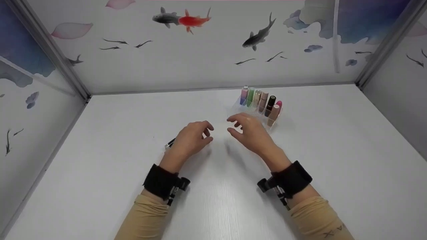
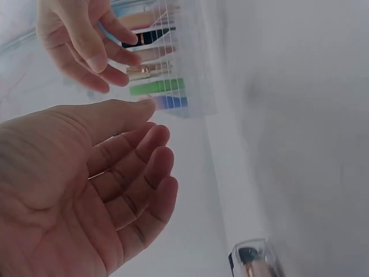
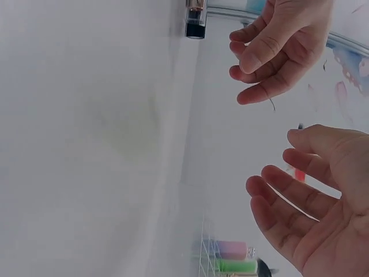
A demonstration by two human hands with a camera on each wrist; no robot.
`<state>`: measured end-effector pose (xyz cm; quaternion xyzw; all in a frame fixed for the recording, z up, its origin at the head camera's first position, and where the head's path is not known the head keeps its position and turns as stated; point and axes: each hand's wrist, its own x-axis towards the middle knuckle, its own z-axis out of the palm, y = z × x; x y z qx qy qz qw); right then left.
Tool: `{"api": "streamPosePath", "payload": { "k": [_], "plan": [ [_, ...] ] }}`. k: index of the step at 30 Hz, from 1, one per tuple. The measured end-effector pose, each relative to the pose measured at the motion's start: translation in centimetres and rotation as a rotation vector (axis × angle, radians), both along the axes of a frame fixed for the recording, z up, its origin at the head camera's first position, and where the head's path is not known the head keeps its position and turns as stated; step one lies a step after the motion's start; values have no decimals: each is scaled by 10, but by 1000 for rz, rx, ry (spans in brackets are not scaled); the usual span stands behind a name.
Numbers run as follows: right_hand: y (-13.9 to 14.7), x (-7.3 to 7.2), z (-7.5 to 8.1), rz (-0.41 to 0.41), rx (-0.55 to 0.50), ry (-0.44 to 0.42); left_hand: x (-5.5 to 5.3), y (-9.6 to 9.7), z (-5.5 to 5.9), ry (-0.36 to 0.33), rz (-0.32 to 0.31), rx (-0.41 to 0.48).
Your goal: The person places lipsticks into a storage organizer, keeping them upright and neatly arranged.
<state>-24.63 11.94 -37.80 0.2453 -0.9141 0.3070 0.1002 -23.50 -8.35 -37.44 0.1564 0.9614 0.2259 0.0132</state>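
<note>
My left hand (image 1: 191, 137) hovers over the table with loosely bent fingers and nothing in them. Partly hidden behind it lies a small tube with a black part and a clear end (image 1: 170, 143); its clear end (image 2: 253, 254) shows at the bottom of the left wrist view. My right hand (image 1: 251, 133), also holding nothing, hangs in front of a clear slotted stand (image 1: 236, 106). Several lipstick-like tubes stand tilted in it, among them a pink-and-blue one (image 1: 244, 95), a green one (image 1: 250, 96) and a black one (image 1: 270, 105). The right hand hides part of the stand.
The white table (image 1: 110, 160) is bordered at the back by an upright panel (image 1: 213, 63) printed with fish. Side panels on metal posts (image 1: 63, 53) rise at left and right. Each wrist wears a black band (image 1: 292, 179) with a small camera.
</note>
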Motion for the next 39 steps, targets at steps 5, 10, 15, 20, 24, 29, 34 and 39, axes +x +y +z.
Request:
{"api": "streamPosePath", "payload": {
  "k": [5, 10, 15, 20, 24, 29, 34, 39],
  "plan": [
    [-23, 1, 0, 72, 9, -48, 7, -26, 6, -35, 86, -75],
    [-43, 2, -2, 132, 18, -67, 12, -47, 14, -50, 155, -109],
    [-64, 2, -4, 199, 42, -159, 15, -59, 20, -50, 177, -181],
    [-84, 3, -8, 282, 85, -261, 17, -63, 20, -89, 189, -251],
    [-97, 4, -13, 306, 100, -255, 17, -64, 18, -147, 183, -258],
    [-107, 3, -17, 304, 95, -223, 15, -64, 16, -162, 157, -248],
    [-113, 3, -22, 326, 138, -249, 14, -65, 13, -171, 151, -240],
    [-120, 3, -26, 357, 213, -269, 13, -67, 7, -175, 132, -258]
  ]
}}
